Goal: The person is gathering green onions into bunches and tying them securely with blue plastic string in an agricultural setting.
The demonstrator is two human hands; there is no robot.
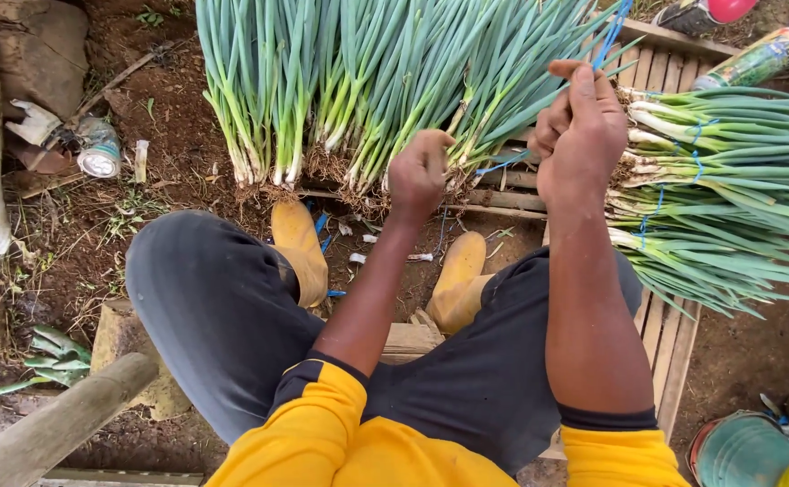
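Seen from above: two bare hands worked over a bunch of green onions. The left hand (419,176) is curled into a fist at the root end of the bunch (431,99), fingers closed, apparently gripping the stalks w/ a blue string (503,165). The right hand (579,126) is raised just beside it, fingers pressed together & pinching the other end of the string (613,32), which is pulled up taut. The bunch is laid on a wooden pallet (669,338) in front of the knees, roots toward the person, leaves fanned away.

Progress, as judged: this bunch appears partway tied, string held but no finished knot made out. To the right, a stack of tied bunches (728,180) is piled, blue string seen around them, so some are done. To the left, more onions (259,90) are laid in a row w/ roots on the soil; whether tied can't be told.

Around: yellow boots (300,248) are planted between the knees & the onions, bits of blue string by them. A tin can (99,149) & scraps lie on the dirt at left, a plastic bottle (760,59) at top right, a green bucket (742,451) at bottom right, a wooden pole (52,424) at bottom left. The knees & boots crowd the work spot.
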